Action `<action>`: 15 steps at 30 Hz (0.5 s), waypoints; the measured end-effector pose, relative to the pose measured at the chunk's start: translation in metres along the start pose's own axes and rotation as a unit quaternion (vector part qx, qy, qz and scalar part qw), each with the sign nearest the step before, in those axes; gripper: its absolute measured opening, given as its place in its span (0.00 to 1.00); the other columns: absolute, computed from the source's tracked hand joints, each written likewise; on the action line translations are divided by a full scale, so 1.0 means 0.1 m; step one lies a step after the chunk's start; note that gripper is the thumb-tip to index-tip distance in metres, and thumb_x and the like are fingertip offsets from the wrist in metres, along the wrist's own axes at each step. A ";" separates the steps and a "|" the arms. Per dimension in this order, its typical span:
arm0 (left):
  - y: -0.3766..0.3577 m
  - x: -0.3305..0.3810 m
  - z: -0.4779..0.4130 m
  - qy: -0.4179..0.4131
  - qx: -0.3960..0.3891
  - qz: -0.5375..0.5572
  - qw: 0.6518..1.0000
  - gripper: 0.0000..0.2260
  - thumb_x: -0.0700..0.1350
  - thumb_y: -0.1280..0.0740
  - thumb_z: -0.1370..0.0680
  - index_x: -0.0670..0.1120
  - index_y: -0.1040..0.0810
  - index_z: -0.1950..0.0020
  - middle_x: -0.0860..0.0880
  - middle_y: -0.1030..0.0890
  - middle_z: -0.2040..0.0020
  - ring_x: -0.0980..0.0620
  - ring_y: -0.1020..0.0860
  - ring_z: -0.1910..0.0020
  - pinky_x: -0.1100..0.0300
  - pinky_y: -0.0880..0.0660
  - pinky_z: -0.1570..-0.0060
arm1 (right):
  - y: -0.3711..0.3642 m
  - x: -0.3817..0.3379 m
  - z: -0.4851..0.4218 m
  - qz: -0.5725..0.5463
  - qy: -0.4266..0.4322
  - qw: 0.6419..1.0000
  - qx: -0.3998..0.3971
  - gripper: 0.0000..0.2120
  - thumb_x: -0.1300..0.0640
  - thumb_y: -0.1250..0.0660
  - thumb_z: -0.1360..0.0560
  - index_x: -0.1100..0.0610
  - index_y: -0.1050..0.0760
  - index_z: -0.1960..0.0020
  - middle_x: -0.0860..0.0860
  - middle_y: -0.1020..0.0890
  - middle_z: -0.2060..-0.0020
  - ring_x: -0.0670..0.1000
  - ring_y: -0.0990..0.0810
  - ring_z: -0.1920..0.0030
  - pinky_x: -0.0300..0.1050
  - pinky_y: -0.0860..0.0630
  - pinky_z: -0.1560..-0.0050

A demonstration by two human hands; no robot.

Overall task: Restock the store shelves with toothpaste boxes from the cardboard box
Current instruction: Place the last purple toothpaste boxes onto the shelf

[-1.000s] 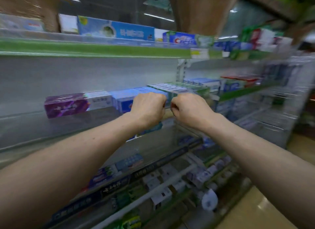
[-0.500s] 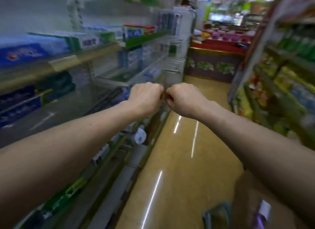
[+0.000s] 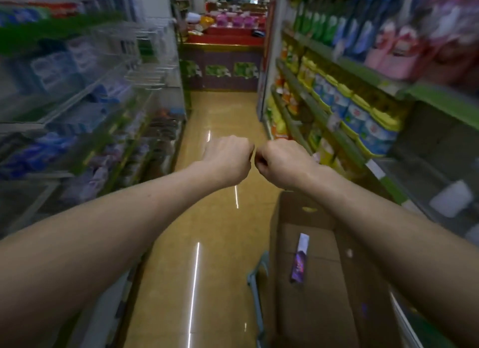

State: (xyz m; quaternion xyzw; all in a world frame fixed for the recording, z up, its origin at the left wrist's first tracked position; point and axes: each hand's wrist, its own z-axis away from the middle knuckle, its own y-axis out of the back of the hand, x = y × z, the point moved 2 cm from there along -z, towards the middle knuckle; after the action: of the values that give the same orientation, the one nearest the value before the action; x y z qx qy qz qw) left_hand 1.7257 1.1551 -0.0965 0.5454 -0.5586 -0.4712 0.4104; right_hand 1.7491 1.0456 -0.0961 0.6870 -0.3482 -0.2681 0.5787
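Note:
My left hand [image 3: 228, 160] and my right hand [image 3: 281, 161] are held out side by side over the aisle floor, both curled into fists with nothing in them, knuckles nearly touching. Below my right forearm stands the open cardboard box [image 3: 290, 218], brown, with one purple toothpaste box [image 3: 300, 257] lying on its bottom. The toothpaste shelves [image 3: 77, 101] run along the left, blurred, with blue and purple boxes behind clear rails.
A shiny tan aisle floor [image 3: 215, 218] stretches ahead to a red and purple display stand [image 3: 223, 62]. Shelves of detergent bottles and refill packs [image 3: 350, 101] line the right. A pale blue-green frame [image 3: 255, 283] stands left of the cardboard box.
My view has swung right from the toothpaste shelf to look down the aisle. Both fists stayed together in front of me. The cardboard box has come into view at lower right.

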 end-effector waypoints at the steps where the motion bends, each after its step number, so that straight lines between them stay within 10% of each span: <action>1: -0.09 0.17 -0.09 -0.007 -0.009 0.009 1.000 0.05 0.43 0.40 0.21 0.49 0.27 0.56 0.48 0.24 0.61 0.47 0.26 0.63 0.56 0.32 0.66 | -0.08 0.19 0.06 0.000 -0.006 1.000 -0.008 0.09 0.57 0.42 0.22 0.55 0.29 0.60 0.54 0.25 0.64 0.58 0.22 0.59 0.46 0.34 0.65; 15: -1.81 2.01 -0.95 -0.064 -0.178 0.072 0.979 0.09 0.44 0.39 0.23 0.48 0.24 0.45 0.44 0.20 0.46 0.41 0.22 0.46 0.57 0.33 0.59 | -1.54 2.21 0.79 -0.076 -0.106 0.979 -0.155 0.12 0.54 0.40 0.22 0.58 0.22 0.46 0.59 0.20 0.45 0.61 0.23 0.44 0.48 0.30 0.55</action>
State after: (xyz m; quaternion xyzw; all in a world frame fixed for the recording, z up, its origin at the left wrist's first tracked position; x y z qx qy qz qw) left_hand 1.8445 0.9547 -0.2629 0.3908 -0.5284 -0.5664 0.4972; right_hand 1.8494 0.8368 -0.2539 0.5814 -0.3086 -0.4338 0.6153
